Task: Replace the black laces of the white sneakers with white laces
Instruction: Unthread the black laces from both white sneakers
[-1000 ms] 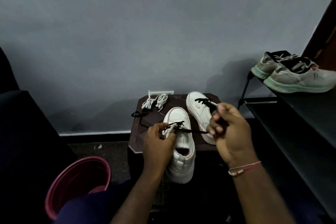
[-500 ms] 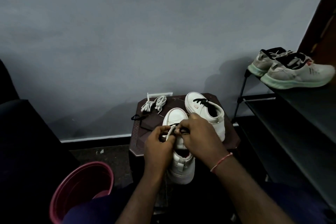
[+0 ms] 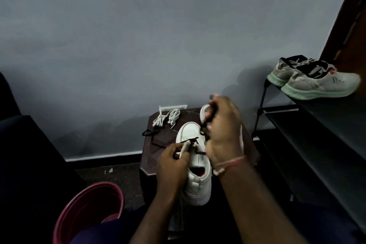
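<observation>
A white sneaker (image 3: 195,166) lies toe-away on a small dark stool (image 3: 153,156), a black lace (image 3: 190,141) still crossing its front eyelets. My left hand (image 3: 172,162) pinches the sneaker's left eyelet flap. My right hand (image 3: 222,128) is raised above the shoe and grips a strand of the black lace, pulled up and away. It hides most of the second white sneaker (image 3: 205,111) behind. Two bundled white laces (image 3: 166,118) lie at the stool's far left. A loose black lace (image 3: 152,134) lies beside them.
A dark red bucket (image 3: 87,212) stands on the floor at lower left. A black shoe rack (image 3: 316,125) on the right carries a grey pair of running shoes (image 3: 315,81). A grey wall rises right behind the stool. A dark bulk fills the left edge.
My right hand left the eyelets, where both hands met half a second ago, and rose up and away with the black lace strand. My left hand stayed on the flap.
</observation>
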Action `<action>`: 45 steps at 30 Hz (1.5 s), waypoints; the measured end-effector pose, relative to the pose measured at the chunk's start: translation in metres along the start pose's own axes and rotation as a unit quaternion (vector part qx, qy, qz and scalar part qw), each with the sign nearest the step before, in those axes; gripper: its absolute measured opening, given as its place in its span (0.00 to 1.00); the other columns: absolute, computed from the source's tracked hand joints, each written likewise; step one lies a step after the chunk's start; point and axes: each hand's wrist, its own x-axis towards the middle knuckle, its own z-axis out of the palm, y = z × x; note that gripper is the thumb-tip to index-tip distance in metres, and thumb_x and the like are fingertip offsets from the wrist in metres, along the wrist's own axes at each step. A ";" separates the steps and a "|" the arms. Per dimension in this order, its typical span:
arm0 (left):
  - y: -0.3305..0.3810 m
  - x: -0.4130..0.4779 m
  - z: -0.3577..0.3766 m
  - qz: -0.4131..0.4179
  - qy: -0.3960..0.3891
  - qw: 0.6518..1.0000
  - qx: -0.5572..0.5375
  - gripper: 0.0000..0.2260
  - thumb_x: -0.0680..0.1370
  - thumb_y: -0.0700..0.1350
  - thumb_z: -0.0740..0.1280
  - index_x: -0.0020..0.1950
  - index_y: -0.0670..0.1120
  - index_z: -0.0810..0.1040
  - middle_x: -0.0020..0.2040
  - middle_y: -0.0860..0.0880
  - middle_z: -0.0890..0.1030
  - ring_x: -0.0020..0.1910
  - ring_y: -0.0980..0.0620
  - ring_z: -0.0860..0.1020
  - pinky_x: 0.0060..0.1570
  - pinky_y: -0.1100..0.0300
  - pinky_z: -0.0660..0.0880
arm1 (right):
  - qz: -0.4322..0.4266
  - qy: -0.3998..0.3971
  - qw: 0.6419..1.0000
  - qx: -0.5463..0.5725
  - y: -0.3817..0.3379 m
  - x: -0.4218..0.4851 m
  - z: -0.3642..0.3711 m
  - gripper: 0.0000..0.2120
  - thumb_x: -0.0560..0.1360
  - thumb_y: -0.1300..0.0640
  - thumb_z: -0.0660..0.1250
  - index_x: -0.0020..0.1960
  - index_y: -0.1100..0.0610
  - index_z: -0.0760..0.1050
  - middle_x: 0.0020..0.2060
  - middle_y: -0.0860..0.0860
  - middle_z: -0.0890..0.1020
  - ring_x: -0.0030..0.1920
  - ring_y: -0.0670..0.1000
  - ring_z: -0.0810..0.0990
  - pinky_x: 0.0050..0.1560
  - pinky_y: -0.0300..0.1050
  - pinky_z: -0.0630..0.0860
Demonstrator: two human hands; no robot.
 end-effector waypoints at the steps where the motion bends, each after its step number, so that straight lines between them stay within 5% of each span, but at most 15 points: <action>1: 0.001 -0.001 0.000 0.005 0.001 1.000 0.003 0.10 0.68 0.54 0.69 0.42 0.50 0.82 0.37 0.53 0.84 0.36 0.57 0.80 0.41 0.55 0.78 | -0.022 -0.029 0.998 -0.042 0.005 0.000 0.016 0.11 0.77 0.58 0.62 0.36 0.53 0.71 0.26 0.49 0.71 0.24 0.46 0.65 0.24 0.37 0.61; 3: 0.003 -0.003 -0.001 0.011 0.002 1.000 0.005 0.02 0.71 0.42 0.70 0.39 0.48 0.81 0.34 0.53 0.83 0.32 0.61 0.76 0.36 0.62 0.74 | -0.052 -0.134 0.968 -0.205 0.015 -0.001 0.044 0.06 0.75 0.55 0.65 0.40 0.53 0.75 0.33 0.50 0.78 0.33 0.50 0.76 0.33 0.45 0.74; 6: 0.005 -0.004 -0.003 0.034 0.000 0.999 -0.006 0.10 0.72 0.31 0.68 0.37 0.45 0.79 0.31 0.54 0.81 0.29 0.64 0.74 0.31 0.69 0.71 | -0.028 -0.254 0.898 -0.359 0.026 0.001 0.056 0.10 0.76 0.57 0.67 0.56 0.57 0.78 0.47 0.51 0.82 0.48 0.50 0.81 0.53 0.45 0.77; 8: 0.005 -0.006 -0.004 0.043 -0.014 0.999 -0.007 0.03 0.72 0.38 0.71 0.40 0.45 0.81 0.32 0.53 0.82 0.29 0.63 0.76 0.34 0.66 0.73 | -0.033 -0.225 0.921 -0.315 0.024 0.006 0.038 0.09 0.76 0.61 0.67 0.56 0.58 0.79 0.46 0.50 0.82 0.44 0.46 0.80 0.50 0.38 0.75; 10: 0.000 -0.006 -0.003 0.037 -0.011 0.999 -0.007 0.07 0.69 0.48 0.71 0.44 0.48 0.83 0.37 0.53 0.84 0.35 0.60 0.80 0.39 0.59 0.77 | -0.029 -0.177 0.939 -0.294 0.025 0.012 0.004 0.04 0.76 0.62 0.66 0.47 0.56 0.80 0.41 0.50 0.82 0.39 0.45 0.79 0.45 0.39 0.76; 14: -0.013 -0.006 0.000 0.055 0.003 0.998 0.012 0.10 0.67 0.48 0.66 0.47 0.56 0.81 0.46 0.53 0.82 0.47 0.55 0.80 0.51 0.49 0.77 | 0.020 -0.139 0.900 -0.413 0.038 0.015 -0.066 0.06 0.76 0.58 0.67 0.41 0.57 0.80 0.32 0.48 0.81 0.34 0.46 0.79 0.40 0.46 0.75; 17: -0.015 -0.010 0.001 0.120 -0.006 0.992 0.047 0.13 0.67 0.50 0.63 0.49 0.62 0.76 0.51 0.54 0.79 0.54 0.52 0.77 0.57 0.53 0.73 | 0.031 -0.165 0.852 -0.496 0.046 0.003 -0.089 0.04 0.74 0.57 0.70 0.44 0.57 0.83 0.37 0.47 0.84 0.41 0.46 0.82 0.46 0.41 0.77; 20: -0.016 -0.012 0.000 0.161 -0.012 0.984 0.070 0.15 0.67 0.52 0.60 0.52 0.61 0.75 0.52 0.56 0.78 0.55 0.52 0.75 0.58 0.54 0.71 | -0.001 -0.164 0.847 -0.505 0.048 -0.004 -0.091 0.04 0.73 0.58 0.71 0.45 0.57 0.84 0.40 0.48 0.85 0.42 0.43 0.82 0.43 0.33 0.74; 26: -0.023 -0.016 -0.002 0.145 -0.008 0.986 0.088 0.20 0.64 0.42 0.65 0.55 0.51 0.79 0.53 0.57 0.77 0.55 0.52 0.74 0.56 0.58 0.71 | -0.029 -0.180 0.813 -0.553 0.054 -0.001 -0.086 0.05 0.70 0.59 0.70 0.36 0.54 0.80 0.33 0.46 0.83 0.36 0.44 0.80 0.38 0.37 0.74; 35: -0.019 -0.021 -0.002 0.163 -0.003 0.980 0.111 0.21 0.63 0.42 0.65 0.54 0.58 0.75 0.52 0.63 0.74 0.53 0.57 0.71 0.52 0.71 0.66 | 0.009 -0.239 0.796 -0.556 0.045 0.008 -0.079 0.04 0.70 0.59 0.69 0.37 0.56 0.80 0.28 0.46 0.80 0.29 0.40 0.75 0.34 0.36 0.73; 42: -0.018 -0.024 -0.001 0.167 -0.001 0.980 0.108 0.21 0.62 0.42 0.65 0.51 0.61 0.74 0.52 0.62 0.74 0.53 0.55 0.71 0.52 0.70 0.66 | 0.019 -0.289 0.755 -0.588 0.039 0.013 -0.070 0.05 0.70 0.59 0.69 0.36 0.58 0.79 0.28 0.49 0.80 0.29 0.44 0.75 0.35 0.41 0.73; 43: -0.018 -0.025 -0.001 0.171 0.004 0.979 0.113 0.20 0.63 0.41 0.65 0.50 0.61 0.74 0.52 0.62 0.74 0.53 0.55 0.71 0.51 0.71 0.66 | 0.020 -0.286 0.773 -0.565 0.038 0.013 -0.067 0.07 0.71 0.59 0.68 0.35 0.58 0.77 0.27 0.49 0.79 0.27 0.44 0.74 0.34 0.41 0.72; 45: -0.019 -0.025 -0.001 0.176 0.007 0.977 0.116 0.20 0.64 0.41 0.64 0.51 0.60 0.75 0.52 0.62 0.75 0.53 0.56 0.71 0.52 0.71 0.66 | 0.054 -0.239 0.878 -0.411 0.034 0.014 -0.059 0.10 0.75 0.62 0.63 0.35 0.59 0.74 0.25 0.50 0.75 0.24 0.46 0.71 0.30 0.41 0.69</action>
